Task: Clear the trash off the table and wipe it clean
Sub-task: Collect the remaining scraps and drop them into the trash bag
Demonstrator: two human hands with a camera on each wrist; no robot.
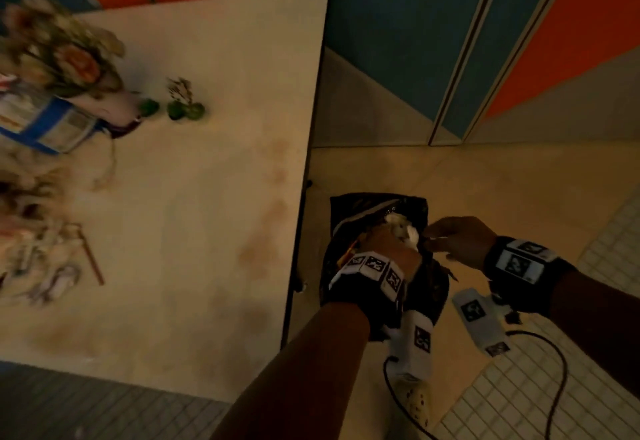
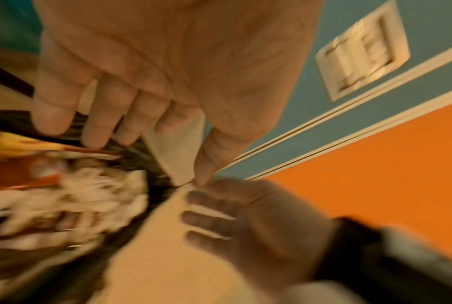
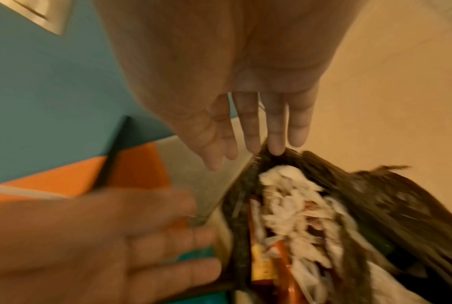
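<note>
Standing on the floor just beside the table (image 1: 207,197), a black trash bag (image 1: 433,287) gapes open, holding crumpled white tissue (image 1: 401,228) and orange and yellow wrappers (image 3: 268,265). Left hand (image 1: 391,249) hangs over the bag's mouth, fingers loosely extended, gripping nothing visible. Right hand (image 1: 460,242) sits at the bag's far rim, fingers straight, their tips touching the black plastic; a firm hold cannot be confirmed. Well apart from the bag, on the table's opposite side, remain blurred litter (image 1: 45,259), flowers (image 1: 59,48), green pieces (image 1: 180,110). Brown stains (image 1: 263,245) mark the tabletop near the bag.
</note>
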